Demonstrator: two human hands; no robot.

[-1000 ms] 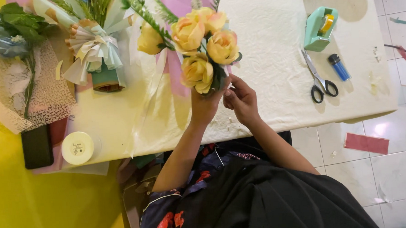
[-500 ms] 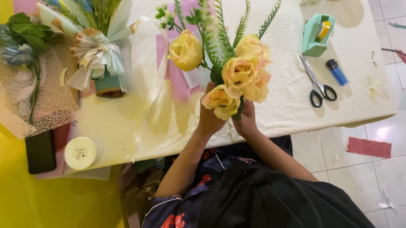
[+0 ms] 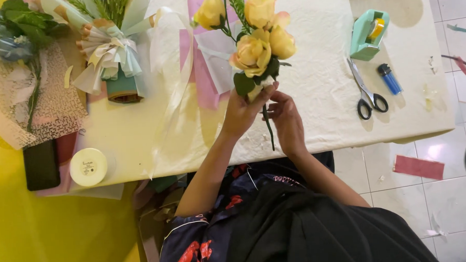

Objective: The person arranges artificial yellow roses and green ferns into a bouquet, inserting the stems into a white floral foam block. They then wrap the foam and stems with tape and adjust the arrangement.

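view count: 1, the head camera; no 2nd view shares the scene
position: worn on the person's head, above the near edge of the white table [image 3: 314, 92]
direction: looks steeply down, almost straight onto the tabletop, lap and tiled floor [image 3: 442, 201]
nearness: close; the left hand [image 3: 242, 112] and right hand [image 3: 287, 119] sit at the middle of the frame, holding the yellow rose bunch [image 3: 258, 39]
reach: the table's far edge is cut off at the top; the scissors [image 3: 366, 90] lie to the right, the black phone [image 3: 40, 164] to the left
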